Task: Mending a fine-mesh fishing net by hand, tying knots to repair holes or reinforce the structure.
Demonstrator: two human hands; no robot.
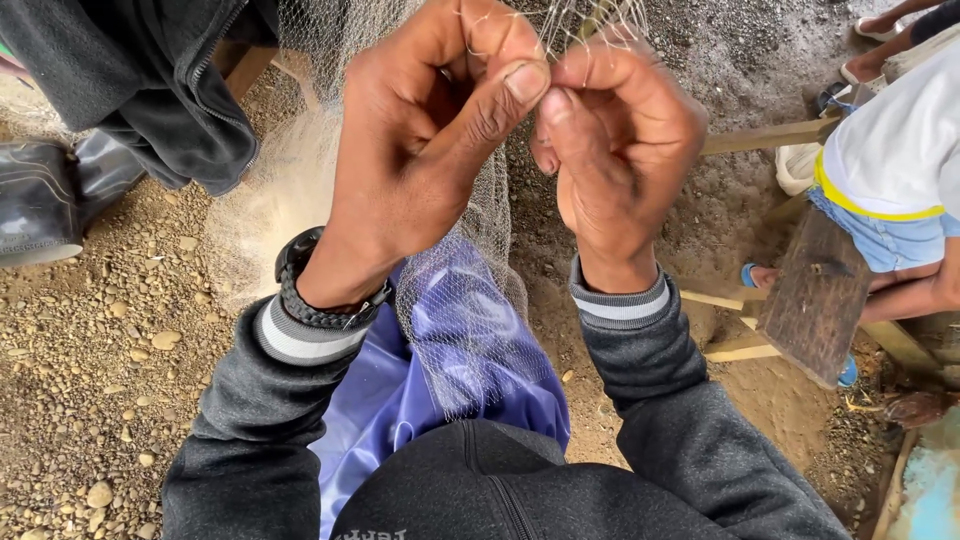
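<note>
From my head camera, I judge the mending mid-way: the net [465, 330] hangs from my fingers over my lap, much mesh yet unworked. My left hand [420, 130] is curled nearly closed, thumb and forefinger pinching a strand; my right hand [615, 140], touching it, pinches likewise.
</note>
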